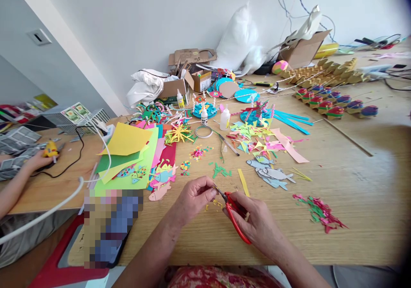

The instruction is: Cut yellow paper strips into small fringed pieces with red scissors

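My right hand (252, 215) grips red-handled scissors (236, 223) whose blades point up and left. Their tips meet the fingers of my left hand (197, 196), closed in a pinch; what it holds is too small to make out. Small yellow paper bits (213, 204) lie on the table beneath the blades. Just beyond the scissors is a yellow paper strip (243, 182). Green paper snippets (221, 170) lie beyond my left hand, with grey-blue paper fish (269, 172) to the right of them.
Colored paper sheets (126, 138) and a phone-like device (112, 228), partly pixelated, lie left. Pink and green shreds (321, 213) lie right. Glue bottles (224, 118) and paper scraps (253, 136) stand or lie farther back. At far left, another person's hand (37, 159) holds a yellow glue gun (50, 150).
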The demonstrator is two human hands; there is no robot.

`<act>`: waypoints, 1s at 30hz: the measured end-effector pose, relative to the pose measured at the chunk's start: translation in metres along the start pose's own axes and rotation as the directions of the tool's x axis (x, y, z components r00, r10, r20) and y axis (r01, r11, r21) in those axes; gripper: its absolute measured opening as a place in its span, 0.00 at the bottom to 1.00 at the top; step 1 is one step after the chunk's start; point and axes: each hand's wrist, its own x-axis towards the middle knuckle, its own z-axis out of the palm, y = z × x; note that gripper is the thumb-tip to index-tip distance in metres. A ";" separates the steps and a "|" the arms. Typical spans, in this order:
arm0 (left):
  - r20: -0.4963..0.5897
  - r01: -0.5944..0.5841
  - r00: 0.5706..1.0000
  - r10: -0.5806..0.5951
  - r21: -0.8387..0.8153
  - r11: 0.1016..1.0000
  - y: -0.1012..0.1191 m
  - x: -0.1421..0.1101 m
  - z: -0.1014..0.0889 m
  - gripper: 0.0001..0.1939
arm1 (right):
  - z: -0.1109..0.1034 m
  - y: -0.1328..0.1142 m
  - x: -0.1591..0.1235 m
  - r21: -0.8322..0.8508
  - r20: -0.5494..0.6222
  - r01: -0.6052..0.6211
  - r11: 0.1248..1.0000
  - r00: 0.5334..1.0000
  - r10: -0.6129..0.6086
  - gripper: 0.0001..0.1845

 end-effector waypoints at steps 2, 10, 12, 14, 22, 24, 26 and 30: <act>0.008 -0.001 1.000 0.001 0.006 1.000 0.000 0.000 -0.001 0.07 | 0.000 0.000 -0.001 -0.012 0.000 0.001 1.000 1.000 -0.001 0.10; 0.057 -0.010 0.998 0.006 0.064 0.998 -0.002 -0.003 -0.007 0.06 | 0.000 0.001 -0.003 -0.024 0.028 -0.021 0.999 0.999 0.022 0.10; 0.058 -0.014 0.998 0.010 0.075 0.997 -0.002 -0.003 -0.008 0.07 | -0.001 0.001 -0.004 -0.015 0.025 -0.022 1.000 0.999 0.023 0.10; 0.064 -0.016 0.998 0.011 0.075 0.997 -0.002 -0.003 -0.008 0.07 | -0.001 0.001 -0.005 -0.006 0.022 -0.020 1.000 1.000 0.020 0.09; 0.025 0.002 1.000 -0.004 0.054 0.999 -0.003 -0.004 -0.009 0.06 | -0.001 0.001 -0.006 -0.033 0.035 -0.012 0.999 0.999 0.013 0.11; 0.019 0.010 1.000 -0.011 0.050 0.999 -0.004 -0.004 -0.010 0.06 | -0.001 0.002 -0.006 -0.045 0.043 -0.013 0.999 0.999 0.015 0.11; 0.015 0.015 1.000 -0.016 0.044 0.999 -0.005 -0.005 -0.011 0.06 | -0.001 0.002 -0.006 -0.051 0.048 -0.011 0.999 0.999 0.014 0.11; 0.007 0.016 1.000 -0.016 0.023 1.000 -0.006 -0.006 -0.012 0.05 | 0.000 0.002 -0.007 -0.074 0.057 -0.003 0.997 0.998 0.007 0.11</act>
